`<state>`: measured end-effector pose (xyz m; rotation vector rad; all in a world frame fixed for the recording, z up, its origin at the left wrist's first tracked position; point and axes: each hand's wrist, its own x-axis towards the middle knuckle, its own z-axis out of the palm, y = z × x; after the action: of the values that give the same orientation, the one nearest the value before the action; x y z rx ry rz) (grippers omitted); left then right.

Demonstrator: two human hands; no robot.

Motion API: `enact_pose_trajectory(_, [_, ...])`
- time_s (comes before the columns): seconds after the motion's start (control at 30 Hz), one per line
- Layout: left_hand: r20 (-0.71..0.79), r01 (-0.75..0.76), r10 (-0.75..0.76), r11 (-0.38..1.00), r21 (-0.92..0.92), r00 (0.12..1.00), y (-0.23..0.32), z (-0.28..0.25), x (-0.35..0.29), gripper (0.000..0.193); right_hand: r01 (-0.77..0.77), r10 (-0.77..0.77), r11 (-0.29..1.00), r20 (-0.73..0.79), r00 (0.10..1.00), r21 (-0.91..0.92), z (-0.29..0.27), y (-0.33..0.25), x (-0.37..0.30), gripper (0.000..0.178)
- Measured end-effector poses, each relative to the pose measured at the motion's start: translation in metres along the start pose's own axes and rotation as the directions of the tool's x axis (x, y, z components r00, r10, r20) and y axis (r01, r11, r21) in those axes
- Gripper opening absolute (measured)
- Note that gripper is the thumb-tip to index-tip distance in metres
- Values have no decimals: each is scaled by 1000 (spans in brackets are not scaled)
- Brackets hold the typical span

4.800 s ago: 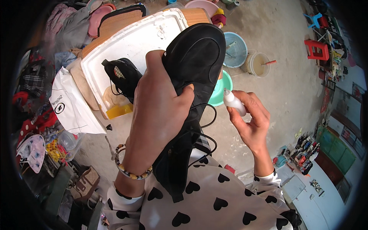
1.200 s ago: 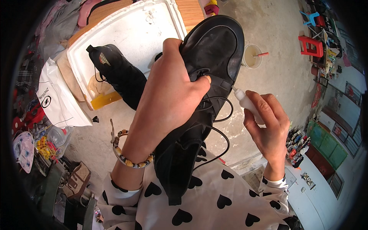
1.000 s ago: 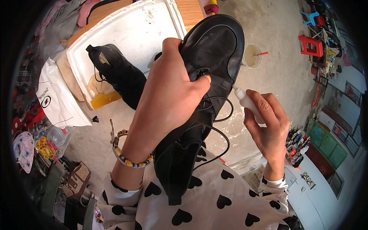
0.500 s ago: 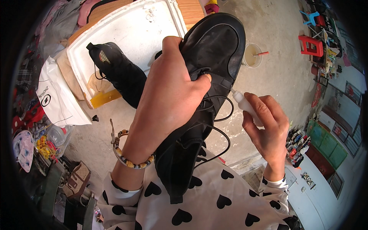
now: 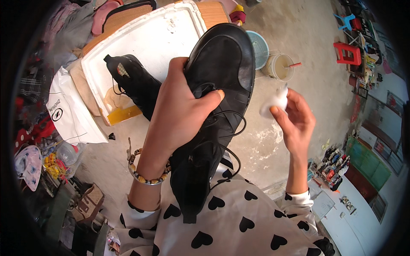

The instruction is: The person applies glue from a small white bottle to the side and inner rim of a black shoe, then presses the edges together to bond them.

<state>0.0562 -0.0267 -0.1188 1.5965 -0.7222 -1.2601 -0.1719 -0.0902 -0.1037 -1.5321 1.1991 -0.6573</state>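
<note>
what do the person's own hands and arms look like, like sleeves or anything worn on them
Both hands, left and right, are bare, without gloves. The white sleeves carry black hearts and end above the wrists. The left wrist has a beaded bracelet in tan and dark tones; no jewellery shows on the right.

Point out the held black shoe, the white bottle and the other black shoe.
Held black shoe (image 5: 225, 73): head view, on the upper, toward the toe.
White bottle (image 5: 276, 99): head view, on the body, below the nozzle.
Other black shoe (image 5: 139, 85): head view, on the upper, middle of its visible part.
</note>
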Motion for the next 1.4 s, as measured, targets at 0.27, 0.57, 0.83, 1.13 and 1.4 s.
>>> enact_pose_trajectory(0.27, [8, 150, -153, 953, -263, 988, -10, -28, -4, 63, 201, -201, 980, -45, 979, 5, 78, 82, 62, 33])
enact_pose_trajectory(0.57, [-34, 151, -171, 931, -332, 985, -34, -48, -9, 67, 226, -226, 968, 16, 974, -111, 145, 131, 94, 26])
enact_pose_trajectory(0.83, [-93, 145, -213, 868, -475, 973, -37, -56, -11, 68, 266, -257, 904, 73, 964, -334, 165, 173, 99, 28])
enact_pose_trajectory(1.13, [-157, 219, -331, 846, -485, 931, -38, -76, -16, 60, 141, -188, 961, -187, 964, -236, 173, 175, 109, 30])
enact_pose_trajectory(1.4, [-156, 195, -307, 847, -494, 939, -34, -74, -14, 57, 53, -174, 940, -338, 925, -338, 178, 171, 125, 32])
